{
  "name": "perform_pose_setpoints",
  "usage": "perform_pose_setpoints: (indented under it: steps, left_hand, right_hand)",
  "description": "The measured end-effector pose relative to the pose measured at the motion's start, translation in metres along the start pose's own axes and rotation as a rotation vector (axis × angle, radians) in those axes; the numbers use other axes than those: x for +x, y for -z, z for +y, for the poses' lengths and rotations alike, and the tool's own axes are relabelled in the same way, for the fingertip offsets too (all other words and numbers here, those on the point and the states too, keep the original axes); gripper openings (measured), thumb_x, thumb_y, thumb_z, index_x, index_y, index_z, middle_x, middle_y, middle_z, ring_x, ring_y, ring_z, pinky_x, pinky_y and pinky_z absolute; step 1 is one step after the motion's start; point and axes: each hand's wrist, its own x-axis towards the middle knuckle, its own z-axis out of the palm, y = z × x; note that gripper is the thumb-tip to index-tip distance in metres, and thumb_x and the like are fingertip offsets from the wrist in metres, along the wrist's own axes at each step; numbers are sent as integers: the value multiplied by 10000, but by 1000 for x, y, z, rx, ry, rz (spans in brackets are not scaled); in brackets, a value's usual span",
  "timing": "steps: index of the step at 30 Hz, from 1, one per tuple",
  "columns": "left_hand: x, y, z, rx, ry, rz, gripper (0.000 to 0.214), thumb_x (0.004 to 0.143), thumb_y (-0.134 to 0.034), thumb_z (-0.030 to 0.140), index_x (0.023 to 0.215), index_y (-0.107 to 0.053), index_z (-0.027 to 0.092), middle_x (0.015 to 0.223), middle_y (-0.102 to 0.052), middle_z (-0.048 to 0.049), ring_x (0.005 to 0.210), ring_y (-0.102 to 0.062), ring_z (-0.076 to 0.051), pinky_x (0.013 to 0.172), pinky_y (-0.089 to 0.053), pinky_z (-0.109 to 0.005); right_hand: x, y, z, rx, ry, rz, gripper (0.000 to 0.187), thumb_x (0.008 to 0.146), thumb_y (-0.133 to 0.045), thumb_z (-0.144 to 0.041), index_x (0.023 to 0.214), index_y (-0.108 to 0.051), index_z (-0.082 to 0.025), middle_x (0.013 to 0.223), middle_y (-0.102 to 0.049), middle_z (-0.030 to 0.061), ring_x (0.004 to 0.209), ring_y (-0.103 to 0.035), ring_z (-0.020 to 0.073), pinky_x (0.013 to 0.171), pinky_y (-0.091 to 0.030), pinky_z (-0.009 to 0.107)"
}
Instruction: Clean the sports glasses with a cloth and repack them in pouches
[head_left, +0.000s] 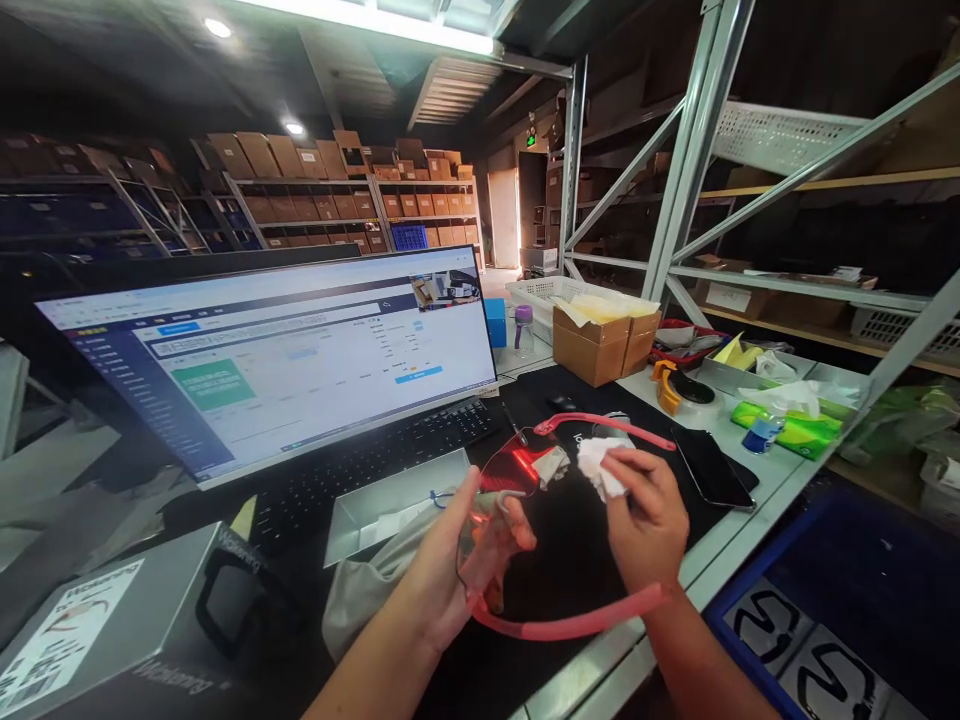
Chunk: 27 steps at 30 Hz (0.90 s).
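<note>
My left hand [480,540] grips a pair of red-tinted sunglasses [574,628] by the front. Their two pink arms stretch out to the right, one above and one below my right hand [646,510]. Pinched in my right hand is a crumpled white tissue [600,465], held close to the lens but apart from it. Behind the glasses lies a small crumpled pale scrap [551,465] on the black mat. Left of my left hand, a grey cloth pouch [364,595] rests against an open white box [390,500].
A monitor [300,370] and keyboard [420,430] stand at the left, behind a grey box [142,630]. To the right are a phone [712,467], a tape dispenser [682,388], a small bottle [763,432] and a green tissue pack [802,430]. A cardboard box [592,350] stands at the back.
</note>
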Motion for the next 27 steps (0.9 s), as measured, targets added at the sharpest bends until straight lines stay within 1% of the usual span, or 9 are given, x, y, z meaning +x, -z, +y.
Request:
perform_pose_setpoints:
  steps: [3,6,9,12,14,16,19,23,27]
  left_hand:
    - [-2,-2,-3,43,0,-62,616,960,-469,631,731,-716,115,673,-640,-82,731,-587,-189,859,-465,-314]
    - [-6,-5,-6,104,20,-92,626,949,-459,660,742,-711,126,650,-637,-79,733,-574,-189,852,-447,-297]
    - [-8,-9,-5,178,-1,-60,612,901,-519,699,726,-697,140,650,-639,-75,753,-568,-194,806,-434,-277]
    - [-8,-11,-4,228,-36,-47,620,862,-558,723,696,-686,139,658,-646,-80,746,-568,-200,764,-429,-278]
    - [-7,-12,-4,246,-53,-36,630,853,-563,728,678,-679,134,657,-648,-87,744,-572,-203,765,-433,-283]
    - [-6,-12,-5,250,-46,-24,640,849,-557,737,692,-682,129,648,-648,-92,748,-580,-209,763,-440,-285]
    - [-5,-14,-7,236,-15,-7,648,836,-554,756,717,-680,132,645,-650,-87,718,-575,-197,731,-443,-272]
    - [-4,-14,-7,229,1,29,650,821,-570,766,705,-672,134,651,-649,-80,709,-570,-180,716,-444,-249]
    - [-2,-12,-5,224,-23,54,653,785,-602,784,703,-674,140,654,-651,-72,732,-580,-185,747,-454,-247]
  right_hand:
    - [4,-3,-23,-113,295,-55,472,836,-565,35,1185,-719,-244,1123,-652,80,1015,-640,209,848,-552,375]
    - [11,-10,-35,-194,420,-118,456,837,-569,48,1215,-695,-174,1100,-666,111,1026,-626,236,879,-541,402]
    - [13,-17,-37,-178,392,-205,382,863,-549,44,1157,-707,-143,1023,-690,118,985,-623,243,860,-538,412]
    - [9,-22,-33,-41,354,-284,356,882,-536,34,1125,-709,-160,1016,-693,110,958,-630,229,827,-548,399]
    - [7,-22,-29,5,373,-327,360,887,-535,33,1138,-701,-164,1029,-692,108,965,-633,225,830,-551,396]
    - [9,-20,-25,-48,395,-291,375,882,-531,44,1147,-698,-162,1033,-688,115,979,-628,232,840,-548,404]
    - [15,-16,-18,-167,358,-203,402,881,-517,43,1149,-704,-190,1027,-679,107,982,-618,238,850,-542,422]
    - [19,-17,-13,-223,334,-191,427,897,-491,17,1172,-705,-230,1031,-673,96,979,-622,239,856,-542,440]
    - [11,-24,-16,-218,382,-199,367,902,-511,9,1130,-718,-191,1002,-680,109,953,-633,236,827,-553,410]
